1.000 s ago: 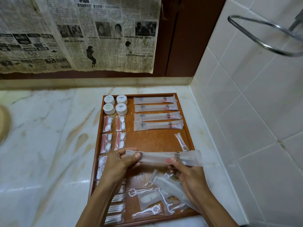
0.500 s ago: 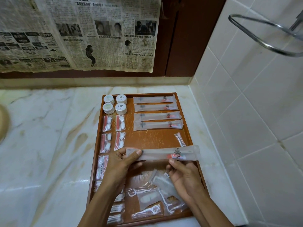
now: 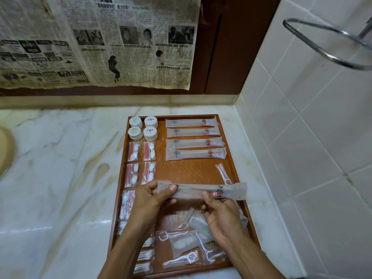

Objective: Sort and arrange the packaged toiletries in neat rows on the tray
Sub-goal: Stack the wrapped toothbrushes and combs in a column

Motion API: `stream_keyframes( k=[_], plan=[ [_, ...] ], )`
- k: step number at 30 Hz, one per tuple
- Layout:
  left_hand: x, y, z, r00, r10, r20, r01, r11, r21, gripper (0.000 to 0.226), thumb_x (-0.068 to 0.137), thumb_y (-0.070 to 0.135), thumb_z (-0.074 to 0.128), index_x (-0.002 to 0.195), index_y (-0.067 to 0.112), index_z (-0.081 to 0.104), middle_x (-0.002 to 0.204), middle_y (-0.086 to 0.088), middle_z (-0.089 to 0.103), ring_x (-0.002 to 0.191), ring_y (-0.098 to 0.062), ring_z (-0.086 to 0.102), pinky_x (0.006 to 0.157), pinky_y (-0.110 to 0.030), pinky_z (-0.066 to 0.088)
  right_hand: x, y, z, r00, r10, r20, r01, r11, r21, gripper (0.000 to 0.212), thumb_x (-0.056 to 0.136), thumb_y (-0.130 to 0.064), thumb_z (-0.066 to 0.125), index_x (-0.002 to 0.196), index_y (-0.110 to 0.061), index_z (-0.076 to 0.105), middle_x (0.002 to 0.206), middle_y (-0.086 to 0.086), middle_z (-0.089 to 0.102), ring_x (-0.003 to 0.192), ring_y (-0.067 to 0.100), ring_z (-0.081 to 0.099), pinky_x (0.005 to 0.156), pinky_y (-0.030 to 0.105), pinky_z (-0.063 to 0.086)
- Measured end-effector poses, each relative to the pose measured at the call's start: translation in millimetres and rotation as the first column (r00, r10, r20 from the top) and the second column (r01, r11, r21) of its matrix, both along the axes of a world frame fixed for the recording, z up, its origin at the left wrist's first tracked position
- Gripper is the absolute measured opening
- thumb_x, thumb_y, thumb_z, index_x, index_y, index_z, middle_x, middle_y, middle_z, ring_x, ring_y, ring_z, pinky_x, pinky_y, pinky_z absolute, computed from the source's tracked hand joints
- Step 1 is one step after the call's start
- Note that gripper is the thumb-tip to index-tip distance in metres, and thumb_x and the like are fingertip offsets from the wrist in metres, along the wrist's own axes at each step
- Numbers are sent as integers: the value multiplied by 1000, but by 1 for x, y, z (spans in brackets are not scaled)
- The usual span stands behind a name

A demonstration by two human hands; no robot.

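Note:
A wooden tray (image 3: 187, 172) lies on the marble counter. Both hands hold one long frosted toothbrush packet (image 3: 193, 190) level above the tray's middle: my left hand (image 3: 150, 200) pinches its left end, my right hand (image 3: 219, 212) grips it near the logo. Several matching toothbrush packets (image 3: 195, 141) lie in a row at the tray's far right. Round white tins (image 3: 143, 127) sit at the far left corner, with cotton packets (image 3: 141, 162) in two columns below them. Loose floss-pick packets (image 3: 185, 246) are heaped at the near right, partly under my right wrist.
One floss pick packet (image 3: 222, 174) lies alone by the tray's right rim. A tiled wall (image 3: 302, 137) rises close on the right with a chrome ring (image 3: 330, 45) above. Newspaper (image 3: 96, 41) covers the back wall. The marble counter (image 3: 60, 168) spreads to the left.
Both hands have carried the toothbrush packet slightly farther up the tray, and it has turned more level. The rest of the tray is unchanged.

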State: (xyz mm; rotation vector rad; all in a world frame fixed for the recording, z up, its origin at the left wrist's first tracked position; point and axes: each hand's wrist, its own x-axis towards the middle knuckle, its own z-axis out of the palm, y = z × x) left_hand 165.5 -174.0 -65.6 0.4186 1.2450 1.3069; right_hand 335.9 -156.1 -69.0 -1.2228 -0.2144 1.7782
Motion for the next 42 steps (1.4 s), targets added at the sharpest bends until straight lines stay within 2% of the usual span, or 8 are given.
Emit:
stream_keyframes(
  k=[8,15,20,26,28,35,40,42],
  plan=[
    [-5,0,1,1000,-2,-17,2,1000,-10,33,68,11,74,95,-5,67,81,-10,71,70,-15,68,52,-20,55,0,1,6,999,27,-27,-25,998,63,34,69,-1,71,102,-2,62,98,18,70,87,25,68,61,27,51],
    [-12,2,6,998,-55,-31,54,998,-40,28,69,13,73,93,-1,69,79,-9,72,65,-15,67,46,-22,53,2,2,9,997,67,46,-69,996,57,21,75,-12,70,94,-5,63,81,15,69,69,21,65,62,30,53],
    [-16,4,6,997,-64,-48,60,995,-76,31,65,11,76,93,1,69,80,-10,71,65,-16,67,49,-23,55,11,5,6,995,25,95,-32,997,70,27,77,-16,71,101,-7,64,87,13,70,72,18,66,57,27,51],
    [-12,3,5,997,-80,-2,79,994,-81,40,62,0,74,102,4,69,98,-16,69,75,-21,70,55,-27,59,13,3,5,990,-8,143,-4,997,80,2,77,-12,70,76,-11,71,84,14,70,74,20,63,66,33,44],
    [-11,2,5,996,-82,-20,80,993,-88,43,63,-4,73,105,7,68,102,-18,68,77,-22,69,56,-27,59,14,3,2,988,-19,154,7,997,77,4,78,-12,70,74,-11,72,85,15,70,76,22,62,66,33,43],
    [-9,1,3,999,-44,3,44,995,-93,41,65,7,75,105,4,68,112,-20,63,85,-23,69,54,-26,59,17,3,0,988,-2,157,-9,997,72,29,78,-13,70,105,-2,65,98,19,70,85,25,64,69,33,46],
    [-11,3,1,1000,15,10,-14,994,-107,37,69,6,73,106,2,67,110,-18,64,83,-21,69,54,-23,58,23,8,8,985,59,163,-78,991,113,15,87,-14,64,96,-3,67,92,20,70,83,28,63,70,36,47],
    [-15,4,1,998,56,8,-55,994,-90,33,74,4,71,107,2,67,107,-17,66,83,-20,69,55,-21,57,31,17,14,968,10,251,-54,984,170,19,92,-19,58,96,-2,67,92,18,72,85,29,66,71,37,50]
  ],
)
